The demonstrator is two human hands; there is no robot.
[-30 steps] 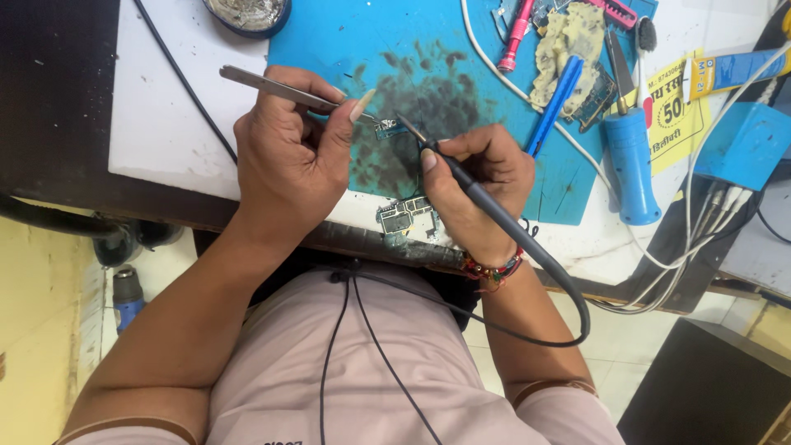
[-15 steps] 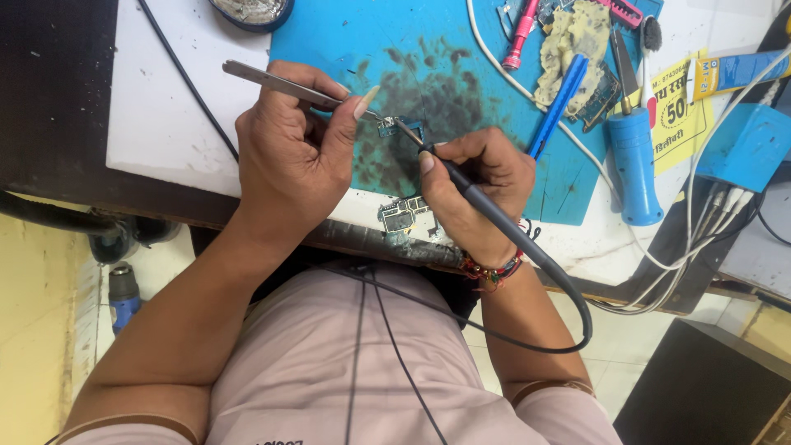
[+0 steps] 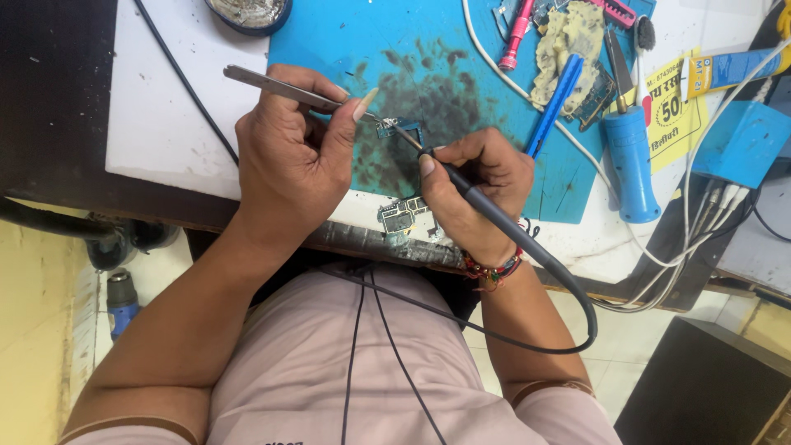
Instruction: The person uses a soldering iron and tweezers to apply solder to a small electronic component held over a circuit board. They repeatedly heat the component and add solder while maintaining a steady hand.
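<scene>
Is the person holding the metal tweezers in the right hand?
No, the left hand holds the metal tweezers, while the right hand grips the dark soldering iron over the blue mat.

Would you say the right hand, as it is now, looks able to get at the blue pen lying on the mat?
Probably not at once: the right hand is gripping the soldering iron. The blue pen lies just beyond it on the blue mat, uncovered, so putting the iron down should free the way.
</scene>
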